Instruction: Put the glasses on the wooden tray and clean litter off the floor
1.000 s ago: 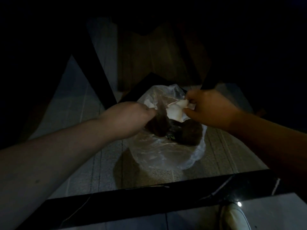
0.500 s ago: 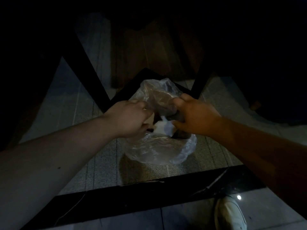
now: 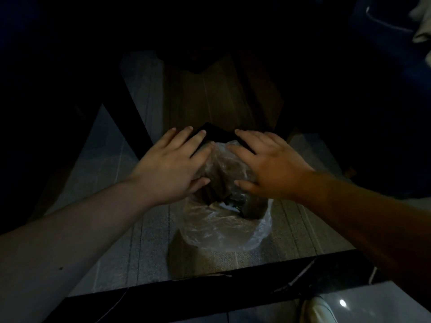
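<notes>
A clear plastic bag [image 3: 224, 227] stands on the floor in dim light, with dark brown litter [image 3: 224, 183] and a scrap of white paper inside. My left hand [image 3: 172, 166] hovers over the bag's left side with fingers spread and nothing in it. My right hand [image 3: 268, 166] lies flat over the bag's right top, fingers apart; whether it touches the plastic is unclear. No glasses or wooden tray are in view.
Pale striped floor mat [image 3: 144, 241] under the bag. Dark table legs [image 3: 130, 117] rise at the left and behind the bag. A black strip [image 3: 186, 297] crosses the near floor. A white shoe [image 3: 317, 311] shows at the bottom right. A wooden panel [image 3: 210, 99] stands behind.
My right hand dropped the white crumpled paper into the bag. Both hands let go of the bag's rim and now spread open above it.
</notes>
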